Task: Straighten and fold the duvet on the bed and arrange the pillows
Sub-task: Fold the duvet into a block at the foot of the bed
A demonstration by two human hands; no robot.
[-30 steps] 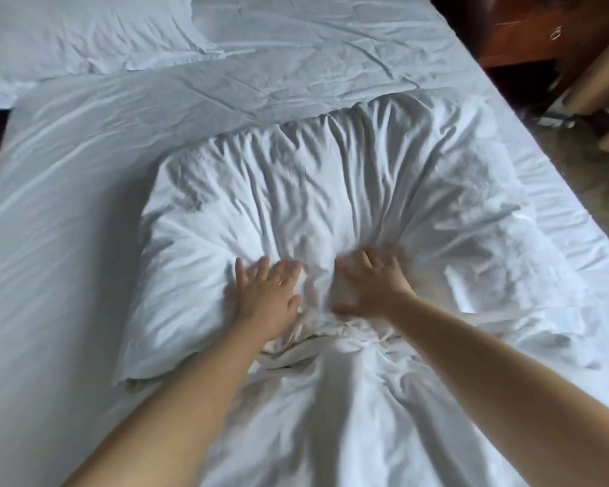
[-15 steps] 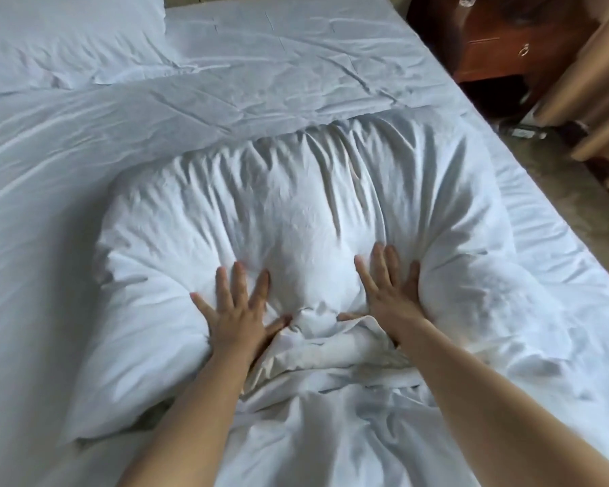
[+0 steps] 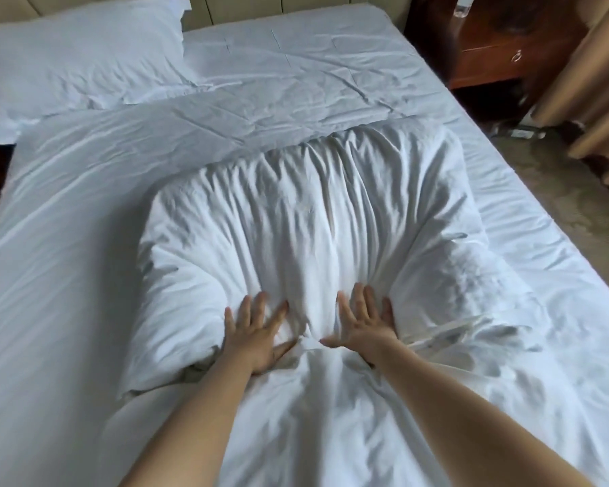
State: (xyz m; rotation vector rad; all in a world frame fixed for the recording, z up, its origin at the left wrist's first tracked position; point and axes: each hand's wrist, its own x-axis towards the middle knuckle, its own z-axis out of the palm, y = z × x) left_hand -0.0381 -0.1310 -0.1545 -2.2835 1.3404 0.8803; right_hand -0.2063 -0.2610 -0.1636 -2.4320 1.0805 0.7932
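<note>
Head view showed my left hand (image 3: 257, 337) and right hand (image 3: 364, 328) pressed flat, fingers (image 3: 261, 302) straight and spread, on the near edge of the pillow (image 3: 306, 219) lying mid-bed (image 3: 50, 275) on the duvet (image 3: 331, 416).

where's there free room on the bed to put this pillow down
Free: the flat stretch right of the far pillow, below the headboard; also the smooth duvet left of the near pillow. Crowded: the bunched middle under both hands.

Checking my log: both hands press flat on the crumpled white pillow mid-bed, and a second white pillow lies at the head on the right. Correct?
Not quite. The head view shows the second white pillow at the head on the left. Both the left hand and right hand do press flat on the crumpled white pillow.
</note>
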